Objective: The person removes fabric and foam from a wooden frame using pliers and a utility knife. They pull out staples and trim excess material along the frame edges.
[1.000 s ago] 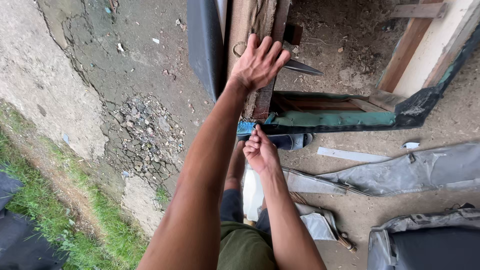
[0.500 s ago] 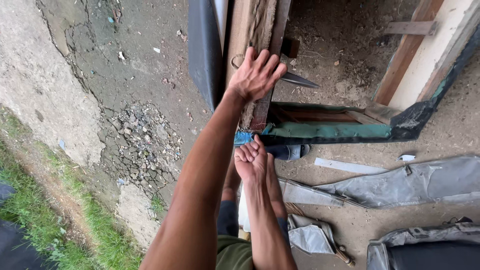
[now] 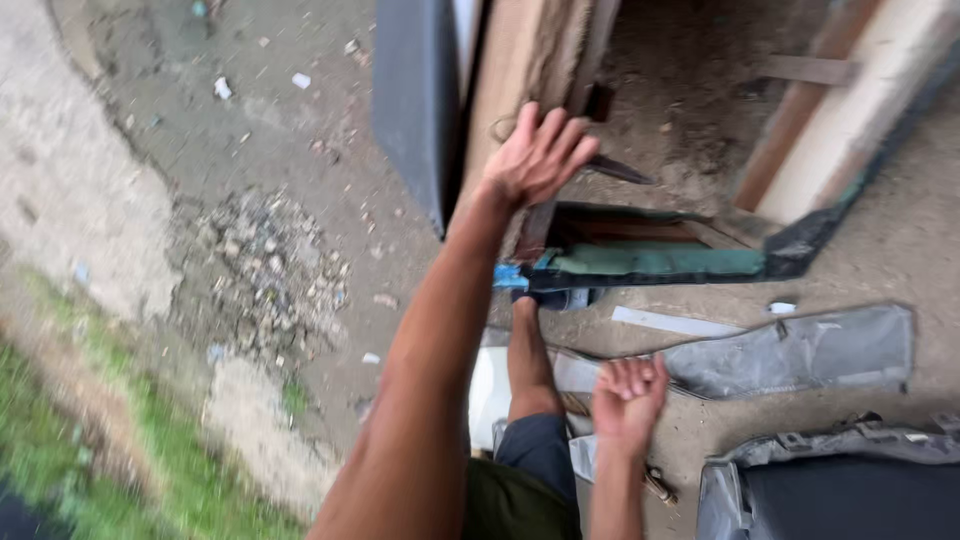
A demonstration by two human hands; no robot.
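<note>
The left hand [image 3: 540, 155] lies flat, fingers spread, on the post [image 3: 520, 90], which stands upright, long axis vertical. The right hand [image 3: 628, 392] hangs loosely curled, apparently empty, above grey sheeting [image 3: 800, 350].

Both arms bare to the shoulder edge of frame, no sleeves, no watch, no rings or gloves on left hand [image 3: 535, 160] or right hand [image 3: 628, 395]. Forearms lean, w/ visible tendons. Olive-green garment at waist, bottom centre. Below it dark blue-grey shorts, hem ending abt knee level. Lower leg bare under the hem. Foot partly hidden, footwear can't tell; pic a bit blurred.
</note>
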